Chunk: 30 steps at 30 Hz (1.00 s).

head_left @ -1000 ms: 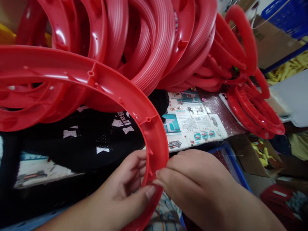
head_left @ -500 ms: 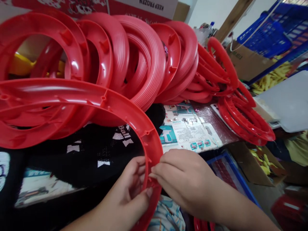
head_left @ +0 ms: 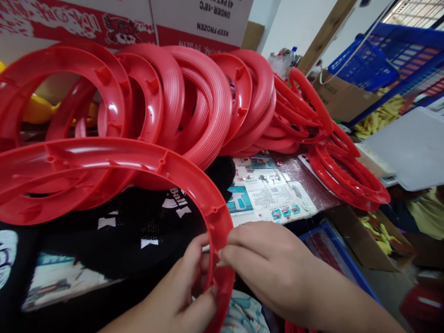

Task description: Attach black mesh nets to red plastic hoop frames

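A large red plastic ring (head_left: 145, 164) lies tilted in front of me, its ribbed inner side facing up. My left hand (head_left: 180, 296) grips its near rim from the inside, thumb over the edge. My right hand (head_left: 267, 263) pinches the same rim from the outer side, fingertips pressed together against the plastic right beside the left hand's fingers. Black printed fabric (head_left: 132, 231) shows through the ring's opening.
Several more red rings (head_left: 194, 101) lean in a row behind, with thinner red hoops (head_left: 347, 171) at the right. A printed toy package (head_left: 267, 194) lies flat beyond my hands. Cardboard boxes (head_left: 201, 18) stand behind, a blue basket (head_left: 367, 64) at upper right.
The view has tilted upward, so the ring stack and boxes sit lower in frame. Both hands stay on the ring's near rim, shifted slightly along it.
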Each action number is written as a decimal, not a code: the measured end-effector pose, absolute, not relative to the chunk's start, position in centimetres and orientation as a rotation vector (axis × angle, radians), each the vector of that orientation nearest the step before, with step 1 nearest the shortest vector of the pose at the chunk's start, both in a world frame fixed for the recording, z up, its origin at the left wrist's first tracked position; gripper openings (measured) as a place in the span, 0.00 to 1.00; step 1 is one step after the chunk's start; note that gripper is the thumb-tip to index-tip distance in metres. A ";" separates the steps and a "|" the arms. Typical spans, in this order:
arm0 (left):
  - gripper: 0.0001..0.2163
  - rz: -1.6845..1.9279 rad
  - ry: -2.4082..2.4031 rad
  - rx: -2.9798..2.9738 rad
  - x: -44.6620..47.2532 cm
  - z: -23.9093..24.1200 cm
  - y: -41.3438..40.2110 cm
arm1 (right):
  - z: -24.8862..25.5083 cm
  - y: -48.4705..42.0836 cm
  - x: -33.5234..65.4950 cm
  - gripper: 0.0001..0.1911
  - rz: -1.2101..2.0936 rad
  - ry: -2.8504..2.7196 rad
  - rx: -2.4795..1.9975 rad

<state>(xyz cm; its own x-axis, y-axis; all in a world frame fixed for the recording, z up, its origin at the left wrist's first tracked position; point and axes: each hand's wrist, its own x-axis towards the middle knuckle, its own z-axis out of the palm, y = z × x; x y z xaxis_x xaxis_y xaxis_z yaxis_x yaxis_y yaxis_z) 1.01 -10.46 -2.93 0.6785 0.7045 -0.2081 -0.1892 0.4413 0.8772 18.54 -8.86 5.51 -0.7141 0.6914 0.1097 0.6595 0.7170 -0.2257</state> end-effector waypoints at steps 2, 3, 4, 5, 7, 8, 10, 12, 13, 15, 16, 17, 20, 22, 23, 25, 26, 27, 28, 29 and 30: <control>0.20 0.589 0.606 0.964 0.9 -3.1 -10.6 | 5.6 -8.7 18.5 0.12 0.222 -2.761 -1.076; 0.20 0.584 0.599 0.964 0.9 -3.2 -10.6 | 5.7 -8.6 18.5 0.11 0.221 -2.783 -1.074; 0.20 0.583 0.592 0.959 0.9 -3.2 -10.6 | 5.7 -8.4 18.4 0.10 0.231 -2.810 -1.071; 0.19 0.589 0.586 0.945 0.9 -3.2 -10.6 | 5.8 -8.2 18.4 0.10 0.246 -2.832 -1.080; 0.19 0.617 0.575 0.901 1.0 -3.1 -10.6 | 5.9 -7.8 18.2 0.09 0.274 -2.856 -1.102; 0.18 0.631 0.572 0.878 1.1 -3.2 -10.5 | 6.0 -7.6 18.2 0.09 0.298 -2.864 -1.117; 0.17 0.644 0.554 0.843 1.1 -3.4 -10.5 | 6.0 -7.1 18.1 0.09 0.342 -2.877 -1.132; 0.17 0.629 0.510 0.821 1.1 -3.9 -10.5 | 6.1 -6.7 18.1 0.09 0.391 -2.885 -1.135; 0.18 0.617 0.489 0.818 1.1 -4.1 -10.6 | 6.1 -6.6 18.1 0.09 0.415 -2.886 -1.137; 0.19 0.595 0.462 0.824 0.9 -4.5 -10.7 | 6.1 -6.3 18.1 0.09 0.432 -2.887 -1.126; 0.20 0.587 0.458 0.826 0.8 -4.6 -10.8 | 6.1 -6.2 18.1 0.09 0.423 -2.889 -1.121; 0.20 0.582 0.458 0.826 0.8 -4.7 -10.8 | 6.1 -6.1 18.2 0.08 0.401 -2.892 -1.111; 0.20 0.561 0.454 0.802 0.6 -4.5 -10.6 | 6.0 -6.0 18.2 0.09 0.364 -2.899 -1.094; 0.18 0.555 0.429 0.794 0.5 -4.2 -10.2 | 5.9 -6.1 18.1 0.11 0.408 -2.884 -1.099; 0.17 0.555 0.417 0.791 0.6 -4.0 -10.0 | 5.8 -6.2 18.1 0.12 0.434 -2.875 -1.100; 0.16 0.566 0.419 0.786 0.7 -3.8 -9.7 | 5.6 -6.6 18.0 0.12 0.457 -2.865 -1.103; 0.16 0.576 0.440 0.787 0.7 -3.7 -9.7 | 5.5 -6.8 18.0 0.11 0.445 -2.867 -1.104; 0.17 0.590 0.468 0.796 0.8 -3.6 -9.6 | 5.4 -7.0 17.9 0.10 0.421 -2.870 -1.109; 0.18 0.606 0.498 0.814 0.9 -3.6 -9.6 | 5.3 -7.2 17.8 0.10 0.395 -2.875 -1.115; 0.20 0.622 0.527 0.843 1.0 -3.5 -9.7 | 5.2 -7.3 17.8 0.10 0.369 -2.878 -1.115; 0.21 0.639 0.551 0.885 1.0 -3.5 -9.7 | 5.2 -7.5 17.7 0.10 0.342 -2.877 -1.110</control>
<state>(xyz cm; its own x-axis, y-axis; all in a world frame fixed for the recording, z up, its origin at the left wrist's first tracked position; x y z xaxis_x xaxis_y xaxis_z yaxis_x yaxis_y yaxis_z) 1.03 -9.67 -3.47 0.6863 0.7060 -0.1747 -0.2759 0.4750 0.8356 17.75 -7.49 5.20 -0.7435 0.6674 -0.0430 0.6589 0.7199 -0.2180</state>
